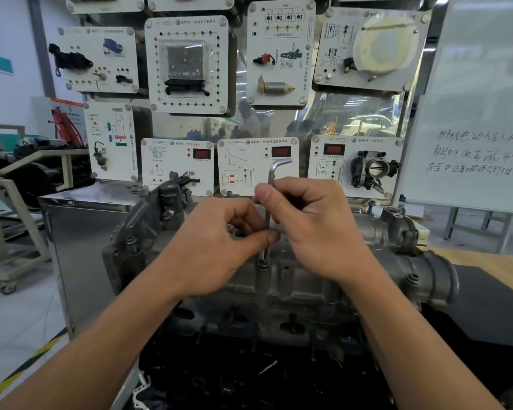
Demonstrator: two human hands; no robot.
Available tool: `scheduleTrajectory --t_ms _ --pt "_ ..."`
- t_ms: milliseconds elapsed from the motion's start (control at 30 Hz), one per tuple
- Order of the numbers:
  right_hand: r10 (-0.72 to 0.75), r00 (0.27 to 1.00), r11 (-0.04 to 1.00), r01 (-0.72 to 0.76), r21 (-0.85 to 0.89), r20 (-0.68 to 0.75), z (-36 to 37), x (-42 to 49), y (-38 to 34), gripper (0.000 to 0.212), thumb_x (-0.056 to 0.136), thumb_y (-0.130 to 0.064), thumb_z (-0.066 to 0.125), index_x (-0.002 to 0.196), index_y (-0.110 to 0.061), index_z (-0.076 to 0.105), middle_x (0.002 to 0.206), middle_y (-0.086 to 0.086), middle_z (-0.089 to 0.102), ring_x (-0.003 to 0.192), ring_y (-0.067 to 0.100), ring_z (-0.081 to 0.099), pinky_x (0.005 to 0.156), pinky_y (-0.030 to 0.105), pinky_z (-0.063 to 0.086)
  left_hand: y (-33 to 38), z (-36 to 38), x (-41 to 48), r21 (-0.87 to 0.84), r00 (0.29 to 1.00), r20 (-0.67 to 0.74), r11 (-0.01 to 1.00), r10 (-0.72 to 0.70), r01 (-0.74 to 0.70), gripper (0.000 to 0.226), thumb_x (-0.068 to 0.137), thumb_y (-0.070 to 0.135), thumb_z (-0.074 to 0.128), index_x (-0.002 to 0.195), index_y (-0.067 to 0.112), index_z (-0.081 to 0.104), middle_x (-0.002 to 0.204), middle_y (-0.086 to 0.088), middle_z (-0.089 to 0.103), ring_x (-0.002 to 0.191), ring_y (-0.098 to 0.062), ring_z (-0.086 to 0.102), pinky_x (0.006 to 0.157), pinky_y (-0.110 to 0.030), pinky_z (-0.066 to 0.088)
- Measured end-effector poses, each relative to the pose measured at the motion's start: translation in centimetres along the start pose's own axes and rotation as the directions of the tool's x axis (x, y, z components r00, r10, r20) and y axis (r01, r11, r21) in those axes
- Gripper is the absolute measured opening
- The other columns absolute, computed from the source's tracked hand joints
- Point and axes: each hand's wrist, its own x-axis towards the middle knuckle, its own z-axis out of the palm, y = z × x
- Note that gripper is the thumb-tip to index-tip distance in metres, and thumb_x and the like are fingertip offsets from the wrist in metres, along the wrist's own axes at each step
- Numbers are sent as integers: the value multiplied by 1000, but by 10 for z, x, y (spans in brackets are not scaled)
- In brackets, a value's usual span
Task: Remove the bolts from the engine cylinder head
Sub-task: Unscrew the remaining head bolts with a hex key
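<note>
One hex key point(270, 177), one bolt point(263, 264), two hands.
The left hand point(219, 247) pinches the upright key's lower shaft, the right hand point(314, 226) the upper; tip seated in the bolt atop the cylinder head point(308, 279).

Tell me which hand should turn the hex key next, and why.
Right. The right hand pinches the hex key high on its shaft, just below the bent arm, so it can likely twist it. The left hand pinches low, near the bolt, better suited to steadying the tip.
</note>
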Motion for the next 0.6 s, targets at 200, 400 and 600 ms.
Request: scheduleTrajectory --t_ms 200,400,600 --pt "12 998 1000 -11 -7 61 -6 4 4 32 99 -18 59 80 6 67 65 26 59 59 37 56 48 41 48 8 0 0 91 994 106 996 9 -19 19 98 21 58 92 11 74 79 9 74 76 -4 69 69 -21 52" --pt "198 970 976 -181 122 -142 8 4 -3 52 103 -44 39 75 -19 74 60 1 62 55 3 57 52 13 43 9 15 -4 -38 996 -74 998 -57 54 21 96 22 60 83 18 76 61 15 71 47 7 57 48 -7 40" --pt "608 794 686 -546 481 34 9 12 -16 61 95 -57 50 47 -20 62 50 -2 52 52 13 47 55 29 37 10 20 -7 -85 994 -106 996 -39 30 17 93 12 66 79 13 76 57 12 69 42 4 55 45 -7 40"
